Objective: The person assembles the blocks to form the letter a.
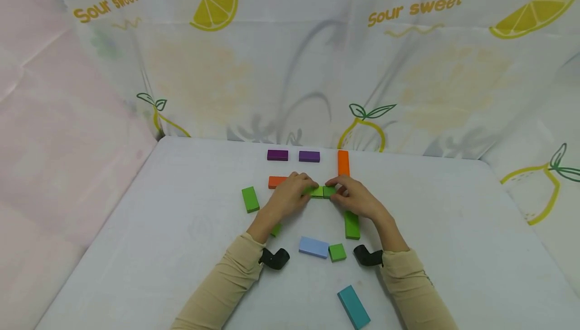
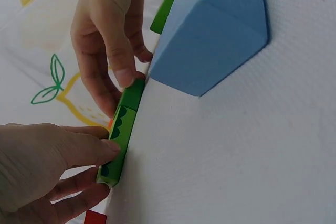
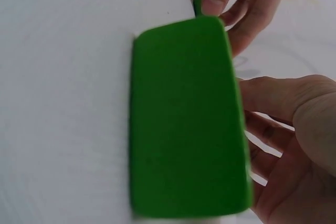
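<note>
A light green block (image 1: 316, 192) and a darker green block (image 1: 329, 192) lie end to end on the white table, touching in the left wrist view. My left hand (image 1: 290, 192) pinches the light green block (image 2: 124, 129) between thumb and fingers; dark scallop marks show along its side. From the other end, my right hand (image 1: 357, 199) pinches the darker green block (image 2: 132, 94), thumb on the near face. Just below that hand lies a longer green block (image 1: 352, 225), which fills much of the right wrist view and hides part of the work there.
Two purple blocks (image 1: 278, 155) and an orange block (image 1: 343, 163) lie at the back. An orange-red block (image 1: 276, 182) and a green block (image 1: 250, 199) are near my left hand. Closer in are a light blue block (image 1: 313, 247), a small green block (image 1: 337, 252) and a teal block (image 1: 354, 307).
</note>
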A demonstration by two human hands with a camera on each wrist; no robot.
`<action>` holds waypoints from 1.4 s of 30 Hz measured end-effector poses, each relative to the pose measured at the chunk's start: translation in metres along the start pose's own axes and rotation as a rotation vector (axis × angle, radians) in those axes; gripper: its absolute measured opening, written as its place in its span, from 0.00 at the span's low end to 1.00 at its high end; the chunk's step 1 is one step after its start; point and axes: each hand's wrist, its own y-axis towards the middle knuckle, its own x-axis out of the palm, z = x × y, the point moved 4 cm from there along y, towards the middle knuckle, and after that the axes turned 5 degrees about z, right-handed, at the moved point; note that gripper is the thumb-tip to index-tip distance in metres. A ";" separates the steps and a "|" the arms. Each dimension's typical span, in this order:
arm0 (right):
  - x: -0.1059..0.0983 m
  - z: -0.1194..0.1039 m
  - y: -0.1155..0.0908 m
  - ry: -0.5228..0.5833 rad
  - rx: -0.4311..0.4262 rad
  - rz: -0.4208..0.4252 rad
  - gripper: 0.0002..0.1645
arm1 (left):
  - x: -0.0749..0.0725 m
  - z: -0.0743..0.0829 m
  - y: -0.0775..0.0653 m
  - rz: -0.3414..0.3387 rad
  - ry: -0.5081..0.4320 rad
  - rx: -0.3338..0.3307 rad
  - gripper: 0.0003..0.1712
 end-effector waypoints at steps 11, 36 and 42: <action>0.003 0.005 -0.001 0.010 0.003 0.006 0.20 | 0.008 -0.005 -0.001 0.091 -0.040 0.059 0.14; -0.020 0.010 -0.002 0.061 0.106 0.186 0.19 | 0.020 -0.014 -0.006 0.166 -0.083 0.096 0.14; -0.030 0.021 0.006 0.076 0.190 0.253 0.21 | 0.020 -0.015 -0.006 0.171 -0.085 0.099 0.14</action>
